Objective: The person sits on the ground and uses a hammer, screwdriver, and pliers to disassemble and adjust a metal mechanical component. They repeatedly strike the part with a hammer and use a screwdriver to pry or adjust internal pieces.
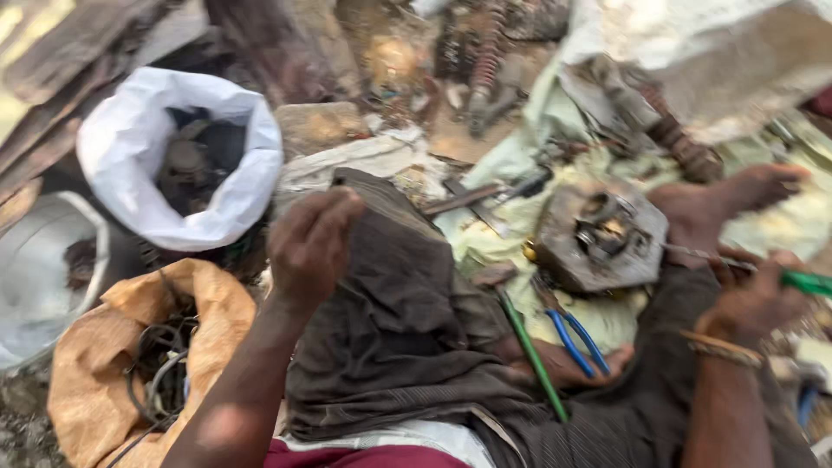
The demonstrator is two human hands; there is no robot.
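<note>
Gripping a green-handled screwdriver (780, 276) in closed fingers, the right hand (752, 299) held its shaft toward the metal part (600, 236) just left of it on the cloth (485, 227), while the left hand (310, 243) hovered loosely curled over the knee (390, 286), its hold unclear.

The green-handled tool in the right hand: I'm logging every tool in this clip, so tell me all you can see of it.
The green-handled tool looks like a screwdriver: a thin, pale metal shaft and a bright green handle, probably plastic. It lies nearly level, shaft pointing left toward the grey metal part on the pale cloth. The right hand grips it where shaft meets handle; the handle's end runs out of frame at the right. Blur hides the tip.
</note>
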